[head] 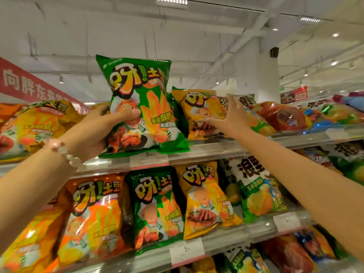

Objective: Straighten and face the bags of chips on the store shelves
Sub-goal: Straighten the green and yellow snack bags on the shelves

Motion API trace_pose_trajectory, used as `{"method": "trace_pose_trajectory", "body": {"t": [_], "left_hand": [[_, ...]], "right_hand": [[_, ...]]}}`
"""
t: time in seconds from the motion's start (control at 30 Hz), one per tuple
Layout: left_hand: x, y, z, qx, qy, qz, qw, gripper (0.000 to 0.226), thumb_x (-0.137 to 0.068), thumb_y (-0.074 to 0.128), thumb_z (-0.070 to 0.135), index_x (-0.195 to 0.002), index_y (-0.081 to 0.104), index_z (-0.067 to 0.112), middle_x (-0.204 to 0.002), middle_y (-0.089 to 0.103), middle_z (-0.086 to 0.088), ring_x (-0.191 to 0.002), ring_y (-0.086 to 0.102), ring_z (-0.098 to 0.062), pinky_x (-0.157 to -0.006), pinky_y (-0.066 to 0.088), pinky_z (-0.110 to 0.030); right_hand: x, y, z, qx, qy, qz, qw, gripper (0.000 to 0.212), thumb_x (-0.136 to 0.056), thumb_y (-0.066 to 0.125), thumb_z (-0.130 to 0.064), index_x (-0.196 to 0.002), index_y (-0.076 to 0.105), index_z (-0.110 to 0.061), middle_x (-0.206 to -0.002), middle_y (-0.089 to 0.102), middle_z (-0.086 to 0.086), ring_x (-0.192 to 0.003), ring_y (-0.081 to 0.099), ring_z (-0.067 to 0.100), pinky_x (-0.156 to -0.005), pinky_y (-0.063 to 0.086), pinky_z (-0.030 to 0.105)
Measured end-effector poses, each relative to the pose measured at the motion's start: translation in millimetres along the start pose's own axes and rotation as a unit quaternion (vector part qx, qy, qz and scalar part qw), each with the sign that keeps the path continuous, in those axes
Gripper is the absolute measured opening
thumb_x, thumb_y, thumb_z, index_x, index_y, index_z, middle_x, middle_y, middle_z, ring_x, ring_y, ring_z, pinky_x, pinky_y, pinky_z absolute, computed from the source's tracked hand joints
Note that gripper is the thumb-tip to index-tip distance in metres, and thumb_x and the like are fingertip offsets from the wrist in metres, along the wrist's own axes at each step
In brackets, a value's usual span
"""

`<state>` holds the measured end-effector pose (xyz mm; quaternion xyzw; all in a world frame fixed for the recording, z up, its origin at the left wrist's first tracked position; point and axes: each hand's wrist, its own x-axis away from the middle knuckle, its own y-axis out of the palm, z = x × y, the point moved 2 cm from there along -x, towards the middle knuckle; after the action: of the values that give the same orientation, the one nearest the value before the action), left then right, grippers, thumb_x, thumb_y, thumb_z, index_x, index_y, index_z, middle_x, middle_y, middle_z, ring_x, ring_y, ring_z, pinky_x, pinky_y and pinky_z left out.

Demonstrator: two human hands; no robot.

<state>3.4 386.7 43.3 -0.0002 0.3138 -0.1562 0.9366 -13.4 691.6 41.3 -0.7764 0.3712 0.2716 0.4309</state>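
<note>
The left hand point(94, 131) has its grip closed on a glossy green foil bag of potato sticks point(141, 107), held upright at the top shelf's clear front rail point(216, 152). The right hand point(230, 119), fingers spread, presses the neighbouring yellow foil bag point(199, 113). The middle shelf looks faced; slumped top-shelf bags on either side probably remain.

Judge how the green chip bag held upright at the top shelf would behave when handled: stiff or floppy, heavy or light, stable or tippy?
The green chip bag looks puffed, so probably light for its size. The left hand dents it where the thumb presses, suggesting soft, crushable film. Its glossy surface may be slippery. It stands tall on a narrow base, so it could tip once released.
</note>
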Motion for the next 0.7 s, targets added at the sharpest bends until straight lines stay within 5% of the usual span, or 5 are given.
{"method": "trace_pose_trajectory", "body": {"t": [0.1,0.27,0.4,0.53,0.7], "left_hand": [[0.5,2.6,1.1,-0.001,0.006,0.014,1.0,0.116,-0.017,0.094,0.047,-0.123,0.057,0.017,-0.104,0.074,-0.004,-0.09,0.072,-0.021,-0.061,0.057,-0.026],[7.4,0.1,-0.2,-0.015,0.0,0.035,0.999,0.093,-0.042,0.09,0.038,-0.126,0.057,0.017,-0.107,0.073,-0.003,-0.096,0.07,-0.021,-0.062,0.057,-0.025],[17.2,-5.3,-0.3,-0.041,0.01,0.057,0.997,0.107,-0.024,0.093,0.05,-0.121,0.059,0.022,-0.107,0.073,-0.001,-0.097,0.07,-0.019,-0.071,0.058,-0.029],[18.8,-12.9,-3.3,-0.027,-0.007,0.08,0.996,0.076,-0.055,0.087,0.036,-0.124,0.058,0.019,-0.11,0.072,-0.003,-0.102,0.068,-0.022,-0.082,0.054,-0.035],[23.4,-24.4,-2.8,-0.057,-0.011,0.087,0.995,0.1,-0.036,0.093,0.048,-0.125,0.057,0.02,-0.111,0.072,0.0,-0.1,0.069,-0.019,-0.078,0.054,-0.032]], "right_hand": [[-7.9,-0.1,13.5,-0.116,0.044,-0.103,0.987,0.116,-0.069,0.074,-0.057,-0.152,0.002,-0.021,-0.159,0.009,0.01,-0.145,0.016,0.029,-0.114,0.022,0.047],[-13.5,2.4,17.5,-0.19,0.039,-0.172,0.966,0.107,-0.073,0.075,-0.049,-0.151,0.008,-0.021,-0.156,0.023,0.006,-0.139,0.029,0.027,-0.108,0.03,0.039],[-15.0,5.7,20.0,-0.237,0.032,-0.147,0.96,0.099,-0.071,0.079,-0.043,-0.148,0.021,-0.019,-0.147,0.038,0.006,-0.129,0.041,0.025,-0.093,0.034,0.03],[-13.9,10.7,19.7,-0.304,0.041,-0.108,0.945,0.099,-0.063,0.084,-0.04,-0.144,0.03,-0.019,-0.137,0.048,0.004,-0.115,0.047,0.019,-0.092,0.04,0.03],[-9.4,0.8,5.0,-0.357,0.026,-0.043,0.933,0.092,-0.066,0.083,-0.038,-0.141,0.034,-0.018,-0.129,0.05,0.0,-0.111,0.049,0.014,-0.094,0.042,0.03]]}}
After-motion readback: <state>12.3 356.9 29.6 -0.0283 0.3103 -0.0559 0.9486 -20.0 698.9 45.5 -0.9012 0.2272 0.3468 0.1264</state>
